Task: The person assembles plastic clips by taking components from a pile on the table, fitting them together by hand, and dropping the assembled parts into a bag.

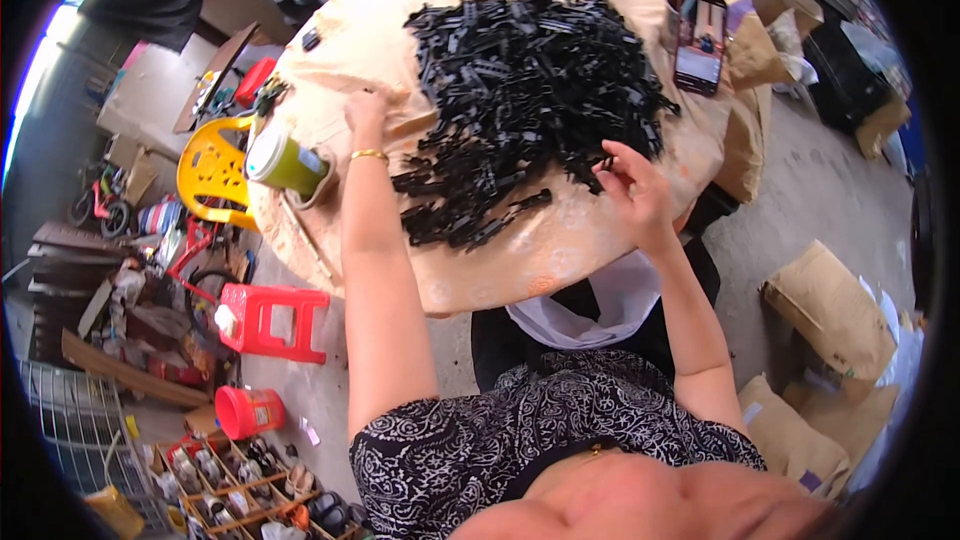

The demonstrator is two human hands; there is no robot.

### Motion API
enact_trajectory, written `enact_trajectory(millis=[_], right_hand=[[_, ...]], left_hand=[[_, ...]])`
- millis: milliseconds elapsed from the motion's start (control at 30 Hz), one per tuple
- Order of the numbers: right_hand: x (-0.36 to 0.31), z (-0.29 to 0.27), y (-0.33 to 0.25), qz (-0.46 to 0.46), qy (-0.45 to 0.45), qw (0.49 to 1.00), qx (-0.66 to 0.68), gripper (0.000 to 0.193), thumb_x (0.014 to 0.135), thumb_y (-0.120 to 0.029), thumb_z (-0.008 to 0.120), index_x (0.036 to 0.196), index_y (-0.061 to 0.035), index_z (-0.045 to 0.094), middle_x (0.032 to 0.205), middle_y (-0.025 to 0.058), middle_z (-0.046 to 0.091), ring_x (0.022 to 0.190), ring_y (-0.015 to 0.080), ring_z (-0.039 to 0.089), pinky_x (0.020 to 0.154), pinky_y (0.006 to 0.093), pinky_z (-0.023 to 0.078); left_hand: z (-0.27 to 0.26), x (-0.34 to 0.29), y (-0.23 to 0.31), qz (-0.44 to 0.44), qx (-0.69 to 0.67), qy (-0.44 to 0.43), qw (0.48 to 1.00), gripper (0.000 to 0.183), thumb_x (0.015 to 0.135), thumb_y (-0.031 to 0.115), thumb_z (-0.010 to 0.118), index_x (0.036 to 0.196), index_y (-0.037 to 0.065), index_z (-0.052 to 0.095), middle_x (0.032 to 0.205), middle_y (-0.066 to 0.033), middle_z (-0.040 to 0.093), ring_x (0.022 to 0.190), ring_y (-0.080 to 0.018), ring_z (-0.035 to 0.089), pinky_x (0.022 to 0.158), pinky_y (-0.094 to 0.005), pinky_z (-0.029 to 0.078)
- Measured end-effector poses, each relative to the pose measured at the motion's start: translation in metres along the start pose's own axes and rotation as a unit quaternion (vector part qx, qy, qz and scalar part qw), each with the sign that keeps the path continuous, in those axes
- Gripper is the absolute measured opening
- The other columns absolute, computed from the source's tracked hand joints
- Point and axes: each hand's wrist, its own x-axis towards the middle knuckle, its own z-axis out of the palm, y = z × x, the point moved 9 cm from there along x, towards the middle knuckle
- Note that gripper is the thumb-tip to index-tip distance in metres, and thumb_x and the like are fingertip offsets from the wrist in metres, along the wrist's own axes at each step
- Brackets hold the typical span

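A large heap of thin black plastic parts covers the middle of a round table with a peach cloth. My right hand is at the heap's near right edge, thumb and fingers pinched on a small black plastic part. Over the bare cloth to the left of the heap is my left hand, apart from the pile. Its fingers are foreshortened and blurred, so their grip cannot be made out. A gold bangle circles that wrist. A white bag hangs open at my lap, below the table edge.
A green cup with a white lid stands at the table's left edge, a phone at its right. A yellow chair, red stool and red bucket are on the left. Brown paper sacks lie on the right.
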Motion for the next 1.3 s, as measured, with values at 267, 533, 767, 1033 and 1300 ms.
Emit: enact_trajectory(millis=[267, 533, 767, 1033, 1300], right_hand=[[-0.001, -0.018, 0.02, 0.087, 0.016, 0.97, 0.227, 0.033, 0.083, 0.003, 0.062, 0.113, -0.0018, 0.05, 0.092, 0.0073, 0.062, 0.08, 0.0127, 0.062, 0.072, 0.0251, 0.054], [-0.008, 0.0, -0.026, 0.033, 0.035, 0.973, 0.224, 0.025, 0.078, 0.0, 0.07, 0.1, -0.0003, 0.058, 0.087, 0.006, 0.063, 0.078, 0.0121, 0.064, 0.069, 0.0219, 0.052], [-0.004, -0.007, -0.042, -0.057, 0.012, 0.998, -0.032, 0.017, 0.073, -0.002, 0.073, 0.086, -0.0009, 0.061, 0.077, 0.0072, 0.064, 0.071, 0.0147, 0.064, 0.061, 0.0245, 0.051], [-0.006, -0.004, -0.072, -0.161, 0.016, 0.966, -0.203, 0.032, 0.07, -0.011, 0.075, 0.097, -0.0004, 0.062, 0.091, 0.0137, 0.063, 0.076, 0.0268, 0.062, 0.069, 0.0334, 0.05], [-0.007, 0.005, -0.031, 0.034, -0.143, 0.989, -0.031, 0.039, 0.069, -0.012, 0.077, 0.102, 0.003, 0.061, 0.093, 0.013, 0.063, 0.078, 0.0194, 0.063, 0.071, 0.029, 0.05]], left_hand=[[-0.005, -0.083, 0.083, -0.026, -0.594, -0.235, 0.769, 0.037, 0.077, 0.004, 0.065, 0.111, -0.004, 0.05, 0.085, -0.0125, 0.059, 0.067, -0.0225, 0.062, 0.063, -0.0342, 0.057], [-0.06, -0.294, 0.194, 0.173, -0.615, -0.405, 0.654, 0.026, 0.079, -0.005, 0.061, 0.099, 0.0, 0.045, 0.083, -0.0072, 0.059, 0.071, -0.0132, 0.063, 0.065, -0.0248, 0.053], [-0.058, -0.312, 0.198, 0.235, -0.568, -0.4, 0.679, 0.031, 0.085, 0.0, 0.059, 0.114, -0.006, 0.05, 0.101, -0.0114, 0.061, 0.085, -0.0131, 0.063, 0.077, -0.0238, 0.052], [-0.067, -0.31, 0.188, 0.31, -0.503, -0.321, 0.74, 0.033, 0.081, 0.002, 0.067, 0.112, -0.001, 0.059, 0.089, -0.0055, 0.066, 0.074, -0.0072, 0.06, 0.066, -0.0208, 0.05], [-0.104, -0.326, 0.195, 0.48, -0.441, -0.143, 0.745, 0.027, 0.075, 0.001, 0.068, 0.101, 0.002, 0.063, 0.083, -0.0128, 0.065, 0.066, -0.0237, 0.064, 0.058, -0.0287, 0.05]])
